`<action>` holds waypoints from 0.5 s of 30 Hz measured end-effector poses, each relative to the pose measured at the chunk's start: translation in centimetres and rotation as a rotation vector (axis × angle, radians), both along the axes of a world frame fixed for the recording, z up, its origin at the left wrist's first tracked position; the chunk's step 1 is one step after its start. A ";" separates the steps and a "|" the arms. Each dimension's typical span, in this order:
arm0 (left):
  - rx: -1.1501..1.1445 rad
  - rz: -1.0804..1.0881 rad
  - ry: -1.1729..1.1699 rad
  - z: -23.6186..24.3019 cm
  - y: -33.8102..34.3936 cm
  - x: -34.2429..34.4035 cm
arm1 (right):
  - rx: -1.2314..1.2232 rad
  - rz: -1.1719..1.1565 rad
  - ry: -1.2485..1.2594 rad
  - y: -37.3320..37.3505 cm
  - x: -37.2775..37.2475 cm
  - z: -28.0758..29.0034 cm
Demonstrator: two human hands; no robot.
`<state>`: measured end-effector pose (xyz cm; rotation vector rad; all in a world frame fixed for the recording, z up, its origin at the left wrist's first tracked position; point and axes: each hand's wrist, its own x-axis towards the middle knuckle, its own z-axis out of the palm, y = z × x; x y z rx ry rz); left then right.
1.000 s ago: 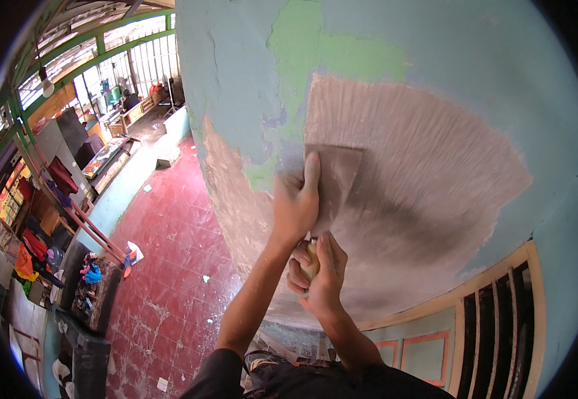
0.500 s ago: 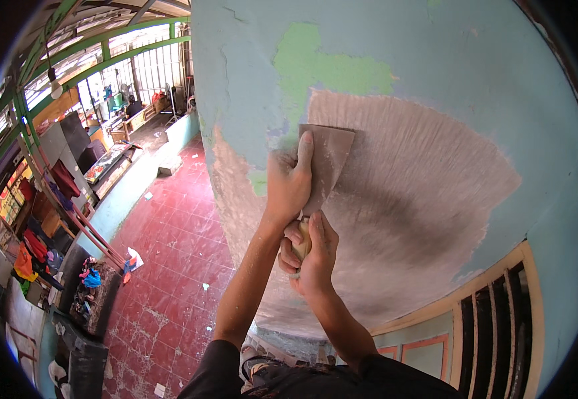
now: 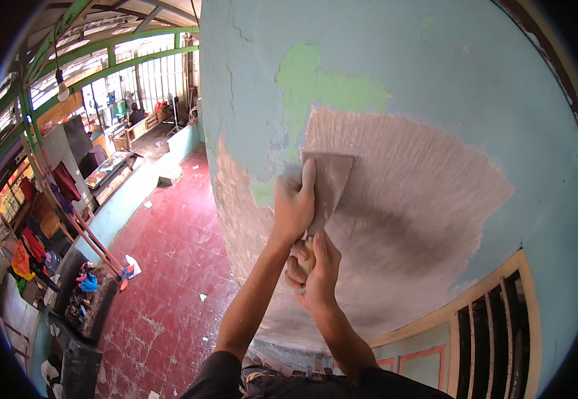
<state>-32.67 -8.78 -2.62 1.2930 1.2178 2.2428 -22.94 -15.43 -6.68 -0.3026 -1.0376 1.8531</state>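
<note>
Our right hand wraps the scraper by its handle; our left hand lays its thumb along the blade — finger grip too blurred to tell — over the bare wall patch. Even pressure should avoid gouges.

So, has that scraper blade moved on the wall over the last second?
Yes. Judged against the green paint patch, the scraper blade rose toward it, then slid back down a little; it now sits nearer the patch than a second ago.

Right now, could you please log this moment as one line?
left hand: thumb along scraper blade | right hand: gripping handle | blade: apparently against pinkish-grey wall patch
</note>
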 end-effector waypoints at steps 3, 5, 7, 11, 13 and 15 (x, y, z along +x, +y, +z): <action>0.014 -0.024 0.005 2.9 -0.2 -0.8 | 0.007 -0.016 0.055 0.4 -1.4 1.8; -0.088 -0.063 0.017 4.1 -1.1 -1.1 | -0.003 -0.019 0.083 0.6 -1.7 2.3; -0.045 -0.013 -0.011 1.9 -1.1 -0.6 | 0.004 -0.020 0.022 -0.4 -1.2 1.0; -0.018 -0.049 -0.017 1.9 -0.5 -0.2 | 0.027 -0.046 0.017 -0.3 -0.8 0.8; -0.067 -0.068 -0.002 2.9 -1.1 -0.4 | 0.041 -0.015 0.078 0.4 -1.3 1.9; -0.123 -0.077 0.002 3.0 -1.3 -0.6 | 0.002 -0.004 0.045 0.2 -1.0 1.5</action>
